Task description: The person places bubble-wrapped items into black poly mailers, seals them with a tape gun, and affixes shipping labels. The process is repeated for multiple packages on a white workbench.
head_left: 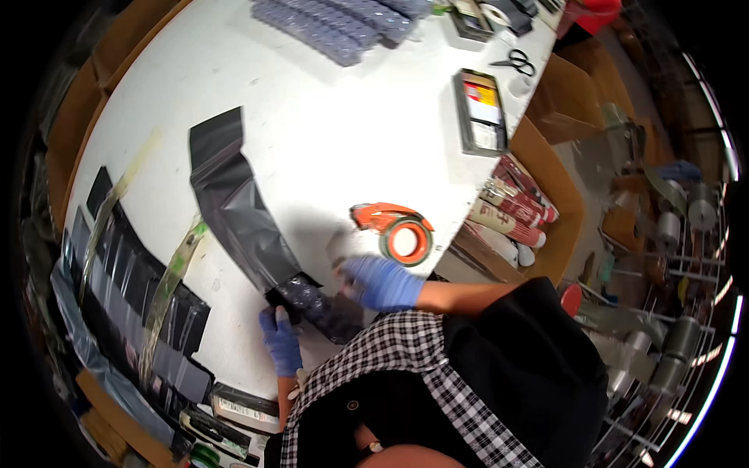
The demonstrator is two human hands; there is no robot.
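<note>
Dark plastic bag (242, 210), bubble-wrapped bundle (312, 301) at its near end, on white table (328, 117).
Left hand (281, 341): fingers bent at bag's near edge, grip unclear. Right hand (382, 282): blurred beside bundle, near orange tape dispenser (394, 216); from here I cannot tell its opening or hold.

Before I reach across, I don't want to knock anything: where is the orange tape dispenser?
In the head view, the orange tape dispenser lies on the white table, just beyond the right hand and right of the dark bag.

Blue gloves (386, 282), black sleeve (523, 351), black-and-white checked apron (398, 335).
</note>
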